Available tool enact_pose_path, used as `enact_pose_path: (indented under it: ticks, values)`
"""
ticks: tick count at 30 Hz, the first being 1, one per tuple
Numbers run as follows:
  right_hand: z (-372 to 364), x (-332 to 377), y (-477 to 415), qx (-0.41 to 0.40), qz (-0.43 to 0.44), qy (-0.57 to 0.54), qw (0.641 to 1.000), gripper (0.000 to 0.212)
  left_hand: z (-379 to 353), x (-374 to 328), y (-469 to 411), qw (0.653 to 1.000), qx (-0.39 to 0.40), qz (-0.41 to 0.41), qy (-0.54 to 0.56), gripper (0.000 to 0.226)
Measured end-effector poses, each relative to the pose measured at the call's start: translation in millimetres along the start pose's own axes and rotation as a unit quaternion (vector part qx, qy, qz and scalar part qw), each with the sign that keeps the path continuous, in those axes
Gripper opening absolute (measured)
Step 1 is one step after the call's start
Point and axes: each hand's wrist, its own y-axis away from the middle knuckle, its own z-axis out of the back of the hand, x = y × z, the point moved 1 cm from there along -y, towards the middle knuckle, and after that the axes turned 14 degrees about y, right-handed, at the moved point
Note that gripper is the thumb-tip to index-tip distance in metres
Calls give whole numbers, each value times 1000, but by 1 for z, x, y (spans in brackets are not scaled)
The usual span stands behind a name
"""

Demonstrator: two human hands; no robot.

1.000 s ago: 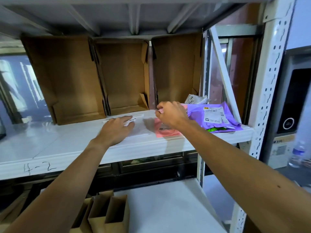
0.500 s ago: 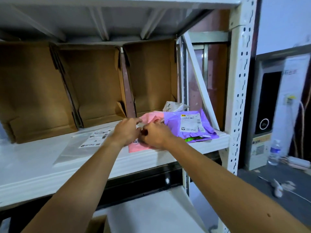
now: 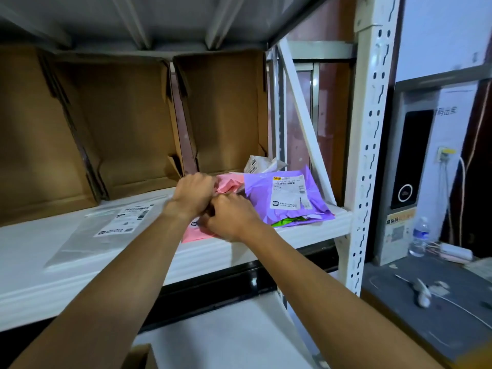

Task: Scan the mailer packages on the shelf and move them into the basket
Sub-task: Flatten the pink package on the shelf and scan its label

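Both hands are on the pink mailer (image 3: pixel 229 184), which lies on the shelf (image 3: pixel 239 253) touching the purple mailer (image 3: pixel 288 201). The left hand (image 3: pixel 195 194) clutches its crumpled top, and the right hand (image 3: pixel 230 217) curls round its lower part. It seems best to smooth the label flat for scanning and lift without dragging the purple mailer. The hands cover most of the label; no scanner or basket is in view.

Parcel storeroom: steel racking (image 3: pixel 370 129), cardboard bins (image 3: pixel 223 115), labelled mailers (image 3: pixel 287 198) on shelf (image 3: pixel 239 253).
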Motion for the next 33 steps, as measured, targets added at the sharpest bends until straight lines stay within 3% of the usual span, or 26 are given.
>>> enact_pose_path:
  ticks: [7, 14, 18, 22, 33]
  values:
    - [-3, -1, -1, -10, 5, 14, 1000, 34, 8, 7, -2, 998, -57, 33, 9, 20]
    - [-1, 0, 0, 12, 13, 13, 1000, 36, 24, 40, 22, 968, -100, 147, 179, 21]
    - [2, 1, 1, 14, 2, 21, 1000, 34, 33, 45, 37, 955, -99, 141, 241, 23]
    - [5, 1, 3, 24, -5, 16, 1000, 33, 42, 49, 54, 915, -80, 156, 364, 25]
    - [11, 8, 10, 49, -21, 64, 997, 39, 83, 68, 117, 909, -81, 183, 364, 39]
